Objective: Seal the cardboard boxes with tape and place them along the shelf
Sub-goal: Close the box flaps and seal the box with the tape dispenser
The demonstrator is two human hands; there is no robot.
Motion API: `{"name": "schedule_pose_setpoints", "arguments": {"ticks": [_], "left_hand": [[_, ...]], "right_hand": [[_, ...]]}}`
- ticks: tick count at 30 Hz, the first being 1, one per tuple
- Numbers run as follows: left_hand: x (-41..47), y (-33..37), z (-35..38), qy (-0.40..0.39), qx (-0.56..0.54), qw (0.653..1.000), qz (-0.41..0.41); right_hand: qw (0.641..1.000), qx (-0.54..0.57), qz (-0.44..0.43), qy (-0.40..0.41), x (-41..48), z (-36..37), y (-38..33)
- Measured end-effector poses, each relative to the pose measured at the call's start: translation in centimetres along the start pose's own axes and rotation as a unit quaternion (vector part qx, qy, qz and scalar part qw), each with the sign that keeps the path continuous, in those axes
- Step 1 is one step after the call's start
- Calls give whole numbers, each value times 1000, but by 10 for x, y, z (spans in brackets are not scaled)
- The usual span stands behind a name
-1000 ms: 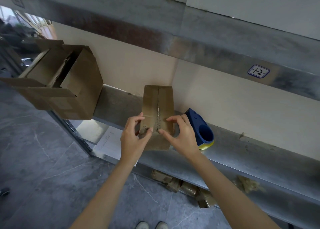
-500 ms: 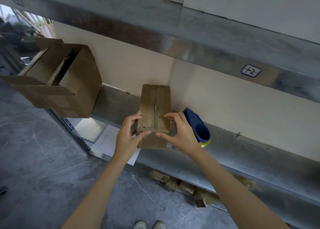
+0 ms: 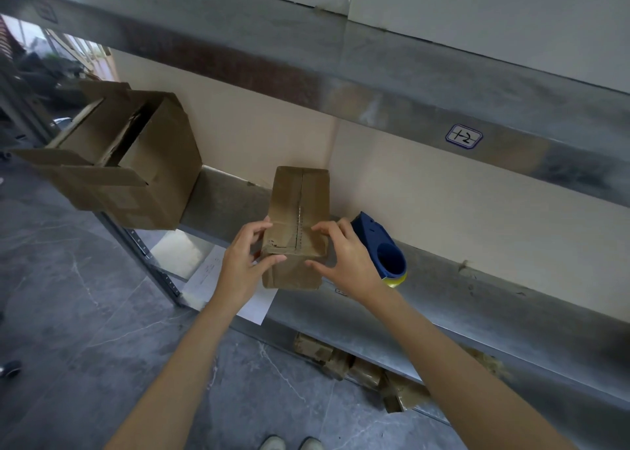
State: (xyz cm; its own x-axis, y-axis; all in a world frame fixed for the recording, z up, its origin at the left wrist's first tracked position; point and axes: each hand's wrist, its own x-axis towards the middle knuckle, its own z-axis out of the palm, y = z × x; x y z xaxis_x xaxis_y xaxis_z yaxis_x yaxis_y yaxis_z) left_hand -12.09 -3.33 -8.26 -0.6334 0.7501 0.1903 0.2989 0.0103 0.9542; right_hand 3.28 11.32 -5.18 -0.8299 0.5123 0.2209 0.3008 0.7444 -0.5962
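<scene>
Item 1: small brown cardboard box (image 3: 300, 197), top seam taped, on the grey metal shelf (image 3: 477, 299). I see the left hand (image 3: 245, 262) and the right hand (image 3: 347, 262) gripping its near end, fingers curled over the top and thumbs on the front face.
Item 2: blue tape dispenser (image 3: 385, 248), just right of the box.
Item 3: larger open brown cardboard carton (image 3: 136, 163), at the shelf's left end.

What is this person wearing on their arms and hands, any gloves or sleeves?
Nothing that shows. The left hand and right hand are bare, with no gloves, rings or watch visible. Both forearms are uncovered to the frame's edge, so no sleeve appears.
</scene>
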Motion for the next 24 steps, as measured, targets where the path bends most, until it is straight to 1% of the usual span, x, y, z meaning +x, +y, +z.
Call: {"name": "schedule_pose_setpoints", "arguments": {"ticks": [3, 6, 8, 10, 13, 16, 19, 21, 24], "left_hand": [[-4, 3, 1, 13, 4, 1000, 3], [-8, 3, -1, 49, 18, 999, 16], [-8, -1, -7, 75, 42, 996, 14], [-6, -6, -16, 108, 59, 992, 3], [1, -13, -31, 157, 65, 985, -25], [6, -17, -40, 164, 59, 984, -42], [12, -17, -43, 166, 49, 984, -43], [17, -16, -45, 169, 42, 983, -60], [24, -14, -44, 166, 74, 979, -95]], "right_hand": [[999, 6, -15, -33, -2, -6, 2], [997, 0, -26, -71, -2, -12, 1], [996, 11, -45, -82, -3, -14, -1], [994, 10, -63, -93, -3, -13, -6], [992, -5, -67, -104, 4, -11, -14], [991, 4, -67, -114, 13, -6, -18], [992, 17, -65, -105, 21, 3, -24], [993, 25, -58, -98, 25, 11, -29], [994, 35, -56, -85, 32, 21, -36]]}}
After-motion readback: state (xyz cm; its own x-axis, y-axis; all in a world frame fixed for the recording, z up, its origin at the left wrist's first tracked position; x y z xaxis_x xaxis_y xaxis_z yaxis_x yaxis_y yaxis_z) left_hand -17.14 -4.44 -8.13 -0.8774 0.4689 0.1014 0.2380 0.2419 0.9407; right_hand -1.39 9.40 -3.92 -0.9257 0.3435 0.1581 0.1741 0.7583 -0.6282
